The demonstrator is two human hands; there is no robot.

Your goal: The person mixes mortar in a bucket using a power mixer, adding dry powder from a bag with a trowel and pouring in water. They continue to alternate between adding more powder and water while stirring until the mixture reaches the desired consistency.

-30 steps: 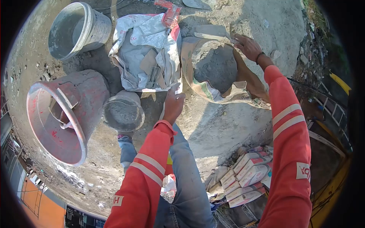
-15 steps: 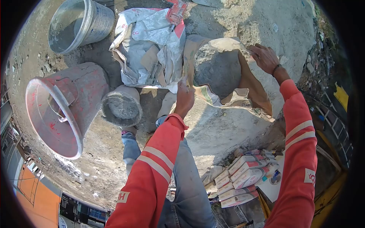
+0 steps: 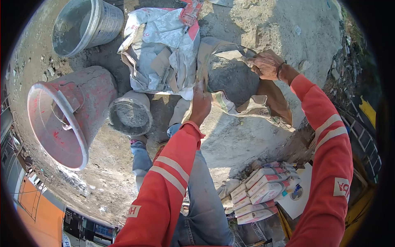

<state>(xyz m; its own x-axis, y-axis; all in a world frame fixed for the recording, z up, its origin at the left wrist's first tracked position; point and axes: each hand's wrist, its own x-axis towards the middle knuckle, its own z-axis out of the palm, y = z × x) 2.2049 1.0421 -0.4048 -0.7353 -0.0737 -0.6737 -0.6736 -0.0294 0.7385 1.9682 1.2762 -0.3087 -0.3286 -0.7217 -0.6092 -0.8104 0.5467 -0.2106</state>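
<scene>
An opened paper cement sack (image 3: 276, 99) stands in front of me with its torn mouth up, grey powder (image 3: 233, 76) inside. My left hand (image 3: 201, 103) is closed on the near left part of its rim, beside the white sack. At the far right of the mouth, my right hand (image 3: 267, 65) has its fingers curled round the paper edge. The brown inner face of the paper flares out on the right side. Part of my left fingers is hidden behind the hand.
A crumpled white sack (image 3: 162, 35) lies left of the paper one, with a red power tool (image 3: 190, 14) on it. A small bucket of grey material (image 3: 131, 113), a tipped reddish tub (image 3: 96, 92) and a grey pail (image 3: 108, 24) stand further left. Stacked bags (image 3: 263, 187) lie lower right.
My right hand has moved left and inward, its fingers now curled round the sack's rim, pulling that edge over the mouth. My left hand has stayed nearly in place.
</scene>
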